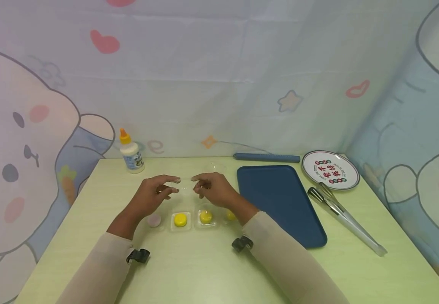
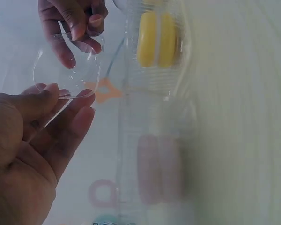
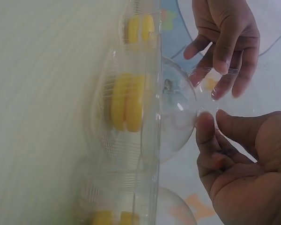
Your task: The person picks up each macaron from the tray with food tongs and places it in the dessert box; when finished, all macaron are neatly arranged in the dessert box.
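Observation:
Between both hands a clear plastic domed lid [image 2: 68, 70] is held up above the table. My left hand [image 1: 152, 194] pinches one side of its rim between thumb and fingers. Opposite, my right hand [image 1: 213, 190] pinches the lid's other edge, thumb against fingertips. Below the hands stands a row of clear plastic boxes with macarons. A pale purple macaron [image 1: 154, 220] is at the left, then a yellow macaron [image 1: 180, 219] and a second yellow macaron [image 1: 205, 216]. The right wrist partly hides a third yellow macaron [image 1: 231, 215].
A white glue bottle [image 1: 132, 156] with a yellow cap stands at the back left. Right of the hands lies a dark blue tray [image 1: 280, 202], with a blue-grey rod [image 1: 266, 158] behind it. Further right are a printed plate [image 1: 331, 169] and metal tongs [image 1: 350, 223].

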Available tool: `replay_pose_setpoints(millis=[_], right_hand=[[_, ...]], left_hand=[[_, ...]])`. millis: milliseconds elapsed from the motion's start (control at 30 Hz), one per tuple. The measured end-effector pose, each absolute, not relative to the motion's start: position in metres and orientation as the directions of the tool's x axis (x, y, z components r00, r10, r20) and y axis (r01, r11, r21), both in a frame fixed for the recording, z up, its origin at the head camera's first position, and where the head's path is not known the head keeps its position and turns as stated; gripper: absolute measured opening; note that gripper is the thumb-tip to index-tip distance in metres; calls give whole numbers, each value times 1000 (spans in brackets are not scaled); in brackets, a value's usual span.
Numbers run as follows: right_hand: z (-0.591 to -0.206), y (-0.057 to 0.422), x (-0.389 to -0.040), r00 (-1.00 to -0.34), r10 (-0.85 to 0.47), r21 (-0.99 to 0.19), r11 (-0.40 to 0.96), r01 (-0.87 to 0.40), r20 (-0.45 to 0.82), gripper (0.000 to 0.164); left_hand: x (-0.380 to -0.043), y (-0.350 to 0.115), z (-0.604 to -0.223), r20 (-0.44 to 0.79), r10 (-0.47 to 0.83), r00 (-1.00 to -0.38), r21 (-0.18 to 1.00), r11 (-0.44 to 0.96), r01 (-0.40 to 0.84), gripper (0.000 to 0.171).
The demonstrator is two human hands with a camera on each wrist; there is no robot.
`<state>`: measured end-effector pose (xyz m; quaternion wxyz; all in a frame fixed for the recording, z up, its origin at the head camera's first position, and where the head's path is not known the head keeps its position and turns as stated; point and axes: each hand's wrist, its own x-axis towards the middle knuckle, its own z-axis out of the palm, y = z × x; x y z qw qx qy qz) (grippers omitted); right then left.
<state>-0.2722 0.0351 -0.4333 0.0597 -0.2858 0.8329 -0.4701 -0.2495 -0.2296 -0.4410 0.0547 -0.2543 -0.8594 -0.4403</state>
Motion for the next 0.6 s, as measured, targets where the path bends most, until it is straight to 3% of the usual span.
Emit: replay_pose_setpoints(millis=[600], right_hand=[[-432, 40, -262, -849, -523, -844, 421, -331, 72, 44]], left_hand=[[-237, -236, -440, 385, 420, -821, 713, 430, 554, 35]])
